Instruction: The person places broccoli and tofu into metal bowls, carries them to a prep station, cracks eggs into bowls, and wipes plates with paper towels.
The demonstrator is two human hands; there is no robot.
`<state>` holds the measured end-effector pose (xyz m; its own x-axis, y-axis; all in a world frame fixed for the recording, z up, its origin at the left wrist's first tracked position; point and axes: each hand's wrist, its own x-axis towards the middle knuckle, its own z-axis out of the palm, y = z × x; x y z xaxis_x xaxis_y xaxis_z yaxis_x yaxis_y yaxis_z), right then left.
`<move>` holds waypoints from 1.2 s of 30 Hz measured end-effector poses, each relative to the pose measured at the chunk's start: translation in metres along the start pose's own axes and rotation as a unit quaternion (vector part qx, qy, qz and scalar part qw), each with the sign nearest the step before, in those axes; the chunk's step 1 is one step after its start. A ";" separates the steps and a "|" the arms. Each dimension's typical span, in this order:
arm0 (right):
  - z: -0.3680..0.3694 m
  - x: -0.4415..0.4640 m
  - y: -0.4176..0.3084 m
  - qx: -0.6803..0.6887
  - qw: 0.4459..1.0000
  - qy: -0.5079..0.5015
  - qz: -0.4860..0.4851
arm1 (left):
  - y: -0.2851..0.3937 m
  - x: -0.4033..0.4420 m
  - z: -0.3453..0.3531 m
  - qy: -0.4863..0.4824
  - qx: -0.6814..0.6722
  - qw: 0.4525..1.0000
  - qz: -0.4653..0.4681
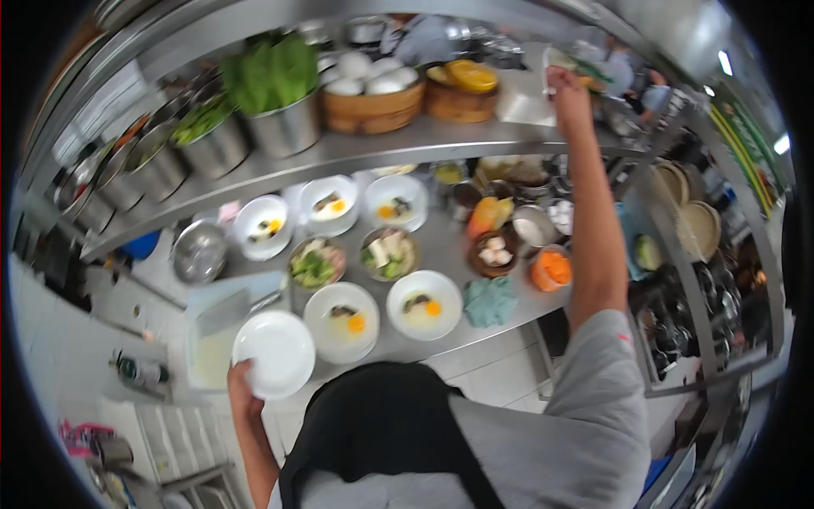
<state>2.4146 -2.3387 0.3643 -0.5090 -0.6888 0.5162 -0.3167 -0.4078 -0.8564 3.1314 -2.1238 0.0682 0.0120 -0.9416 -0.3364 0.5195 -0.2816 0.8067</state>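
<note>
My left hand grips the edge of a white plate at the front left of the steel counter. Beside it are two white bowls, each with a raw egg and something dark inside. My right hand is raised to the upper shelf at the right, its fingers bent at a pale, blurred object that I cannot make out. Next to that hand is a metal container. Behind the front bowls sit two bowls of cut vegetables.
Three more egg bowls line the back of the counter. The steel shelf bears eggs, leafy greens and a wooden tub of yellow slices. A cutting board with a cleaver lies left; a teal cloth lies right.
</note>
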 end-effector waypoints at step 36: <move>0.082 -0.386 0.042 -0.398 0.893 -0.207 -0.025 | -0.042 0.028 0.109 -0.010 0.096 0.995 0.023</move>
<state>2.6630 -2.1391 0.1278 -0.1904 -0.9119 0.3635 -0.8833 -0.0024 -0.4687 3.0163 -2.1582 0.0781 0.0138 -0.9571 -0.2893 0.3465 -0.2668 0.8993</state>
